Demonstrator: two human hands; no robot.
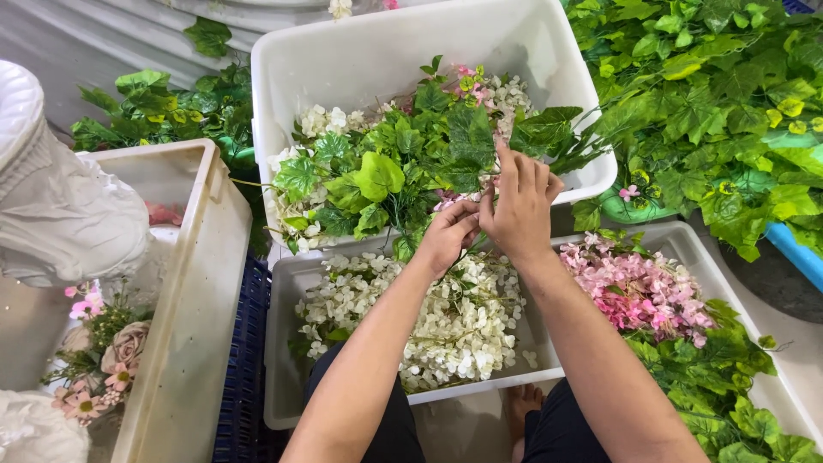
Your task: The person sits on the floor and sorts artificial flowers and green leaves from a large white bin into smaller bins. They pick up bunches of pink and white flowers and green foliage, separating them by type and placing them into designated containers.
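My left hand [447, 236] and my right hand [519, 206] are close together over the near rim of a white plastic tub [386, 51]. Both grip the stems of a bunch of artificial green leaves and white and pink flowers [386, 171] that lies across the tub. My right hand's fingers are closed around the stems just under the leaves, and my left hand pinches them from below. Under my forearms sits a shallow white tray [279, 360] holding loose white flowers [446, 326].
Pink flowers [639, 287] and green leaves fill another tray at right. A heap of green ivy-like foliage [720, 103] lies at the back right. An off-white tub [193, 291] and a white sculpted piece [51, 206] stand at left, above a small flower bouquet [103, 356].
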